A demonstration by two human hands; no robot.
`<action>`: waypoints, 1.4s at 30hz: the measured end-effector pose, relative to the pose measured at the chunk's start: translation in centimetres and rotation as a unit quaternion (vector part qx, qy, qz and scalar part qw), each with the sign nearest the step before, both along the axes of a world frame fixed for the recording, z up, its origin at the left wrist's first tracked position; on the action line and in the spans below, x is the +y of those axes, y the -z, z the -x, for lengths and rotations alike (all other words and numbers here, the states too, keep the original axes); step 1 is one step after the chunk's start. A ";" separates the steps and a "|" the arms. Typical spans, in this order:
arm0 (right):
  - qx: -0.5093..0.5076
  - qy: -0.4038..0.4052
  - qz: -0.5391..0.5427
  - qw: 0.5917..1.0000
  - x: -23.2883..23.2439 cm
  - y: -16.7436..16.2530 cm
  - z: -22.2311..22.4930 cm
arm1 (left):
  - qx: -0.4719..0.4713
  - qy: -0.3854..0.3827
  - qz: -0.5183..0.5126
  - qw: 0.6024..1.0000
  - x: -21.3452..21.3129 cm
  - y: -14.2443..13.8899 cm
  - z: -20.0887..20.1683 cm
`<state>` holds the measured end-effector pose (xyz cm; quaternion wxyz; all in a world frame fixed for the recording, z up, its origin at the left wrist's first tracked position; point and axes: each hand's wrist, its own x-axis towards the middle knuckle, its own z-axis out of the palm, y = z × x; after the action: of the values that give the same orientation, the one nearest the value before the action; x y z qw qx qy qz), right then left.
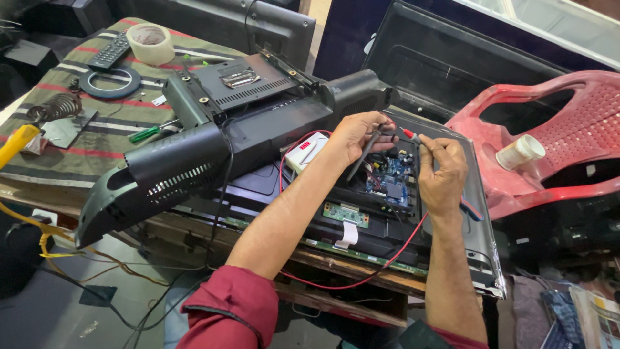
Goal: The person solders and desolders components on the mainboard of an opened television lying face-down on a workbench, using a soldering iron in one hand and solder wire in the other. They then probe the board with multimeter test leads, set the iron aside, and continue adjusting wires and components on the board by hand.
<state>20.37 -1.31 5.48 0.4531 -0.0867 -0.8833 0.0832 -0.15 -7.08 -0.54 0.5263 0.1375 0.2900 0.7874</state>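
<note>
The blue main circuit board sits in the opened back of a flat television, directly under both hands. The left hand is closed around a black meter probe, slanting its tip down toward the board's near-left edge. The right hand pinches a red probe between thumb and fingertips just above the board's far side; its red lead loops back below the wrists. The probes look light, stiff and thin, best held pencil-style on their insulated shafts; the board seems fragile, with small parts packed closely, so only the tips belong on it. Just left of the left hand lies a white meter with a red display. Nearer the body a small green board carries a white ribbon cable. Well right stands a red plastic chair.
</note>
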 end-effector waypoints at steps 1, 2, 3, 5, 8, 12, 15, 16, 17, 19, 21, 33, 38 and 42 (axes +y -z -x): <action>0.001 -0.001 0.002 1.000 0.1 0.0 0.0 | 0.000 0.000 0.000 1.000 0.0 0.0 -0.1; 0.002 -0.002 0.005 1.000 0.1 0.0 0.0 | 0.001 0.001 0.001 1.000 -0.1 -0.1 -0.1; 0.003 -0.003 0.007 1.000 0.1 0.0 0.0 | 0.001 0.001 0.002 1.000 -0.1 -0.1 -0.1; 0.002 -0.002 0.005 1.000 0.1 0.1 -0.1 | 0.001 0.001 0.003 1.000 -0.2 -0.2 -0.1; 0.001 -0.002 0.003 1.000 0.1 0.1 0.0 | 0.001 0.000 0.004 1.000 -0.3 -0.2 -0.1; 0.002 -0.002 0.012 1.000 0.2 0.3 0.0 | 0.001 0.003 0.001 1.000 -0.2 0.0 0.0; 0.009 -0.002 -0.003 1.000 0.4 0.4 0.0 | 0.003 0.004 0.007 1.000 0.0 0.1 0.0; 0.015 0.003 0.026 1.000 0.4 0.4 0.1 | 0.006 0.008 0.004 1.000 -0.1 0.1 0.0; 0.020 0.008 0.055 0.998 0.5 0.4 0.1 | 0.008 0.011 0.000 1.000 -0.1 0.0 0.0; 0.034 0.009 0.106 0.994 0.6 0.3 0.2 | 0.012 0.012 0.001 1.000 -0.2 -0.1 -0.1; 0.051 -0.002 0.151 0.987 0.7 0.0 0.2 | 0.016 0.007 0.012 1.000 -0.4 -0.3 -0.2; -0.052 -0.081 0.345 0.934 1.6 0.6 3.0 | 0.037 -0.004 -0.012 0.999 -1.0 -0.7 -0.8; -0.019 -0.088 0.310 0.946 2.4 0.9 3.1 | 0.051 0.001 -0.015 0.999 -0.6 -0.4 -0.8; 0.017 -0.089 0.423 0.902 2.8 1.1 3.3 | 0.056 -0.007 -0.014 0.998 0.0 0.0 -0.8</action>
<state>17.06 1.51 4.40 0.3789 -0.1896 -0.7614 0.4907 0.63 -7.08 -0.58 0.5020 0.1868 0.3091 0.7858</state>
